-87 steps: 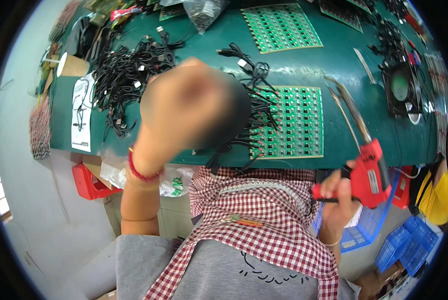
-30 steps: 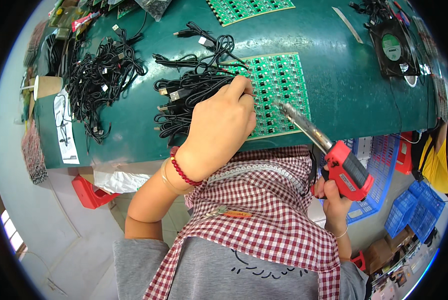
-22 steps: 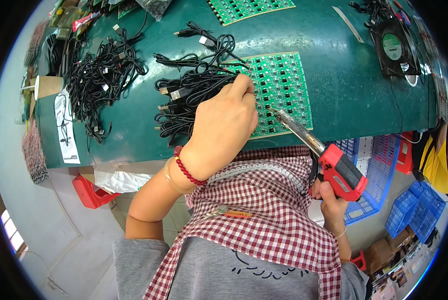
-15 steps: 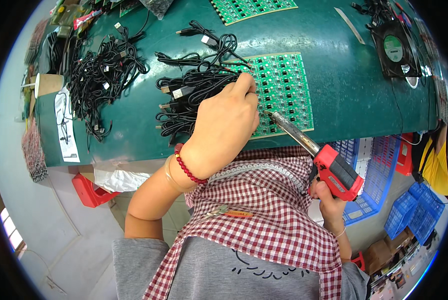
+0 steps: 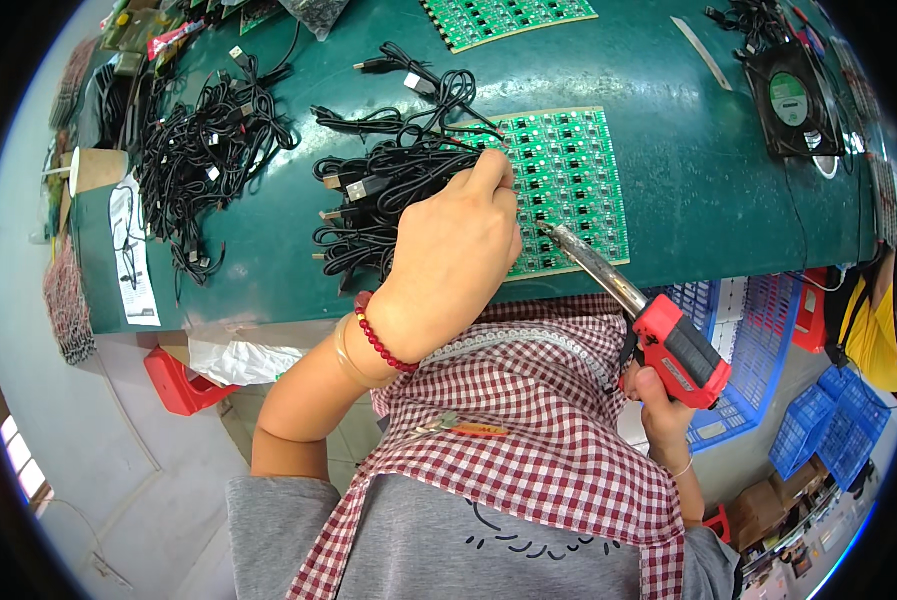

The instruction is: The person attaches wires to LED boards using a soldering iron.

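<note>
Green bench point(image 5: 729, 190) edge sits near me; my left hand point(image 5: 456, 262) pinches a cable point(image 5: 389, 180) at the circuit board point(image 5: 579, 180), my right hand point(image 5: 666, 412) grips the soldering gun point(image 5: 659, 325).

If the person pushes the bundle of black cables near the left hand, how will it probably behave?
The bundle of black cables looks floppy: its strands loop and cross loosely, so a push would likely deform it, not slide it whole. The tangled strands would probably drag each other along. It seems unlikely to roll, lying flat on the green table beside the left hand.
</note>
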Demonstrator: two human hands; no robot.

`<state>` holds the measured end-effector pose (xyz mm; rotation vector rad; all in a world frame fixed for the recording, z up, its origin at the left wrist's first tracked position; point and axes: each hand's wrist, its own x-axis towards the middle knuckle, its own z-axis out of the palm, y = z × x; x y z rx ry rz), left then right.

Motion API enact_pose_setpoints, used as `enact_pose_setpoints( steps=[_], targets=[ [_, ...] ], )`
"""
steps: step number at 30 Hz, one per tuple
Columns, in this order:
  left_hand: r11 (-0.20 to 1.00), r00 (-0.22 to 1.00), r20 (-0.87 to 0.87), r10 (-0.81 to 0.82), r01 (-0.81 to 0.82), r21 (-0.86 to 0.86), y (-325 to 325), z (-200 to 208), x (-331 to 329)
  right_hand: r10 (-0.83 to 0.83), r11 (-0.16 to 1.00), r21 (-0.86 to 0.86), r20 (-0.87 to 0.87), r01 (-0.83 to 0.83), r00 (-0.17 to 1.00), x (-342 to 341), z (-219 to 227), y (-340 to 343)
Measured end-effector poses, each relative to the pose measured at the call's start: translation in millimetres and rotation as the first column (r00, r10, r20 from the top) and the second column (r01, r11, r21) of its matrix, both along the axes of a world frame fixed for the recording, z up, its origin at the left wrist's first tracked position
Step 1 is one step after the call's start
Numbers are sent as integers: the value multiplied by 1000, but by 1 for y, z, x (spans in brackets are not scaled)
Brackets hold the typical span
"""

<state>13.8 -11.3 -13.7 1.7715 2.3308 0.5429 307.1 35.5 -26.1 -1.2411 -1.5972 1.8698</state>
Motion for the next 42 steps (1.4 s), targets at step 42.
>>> enact_pose_setpoints(
  steps=[42],
  targets=[
    [996, 998, -48, 44, -40, 78, -8, -8, 16, 92, 992, 82, 89, -100, 992, 5, -2, -11]
  ],
)
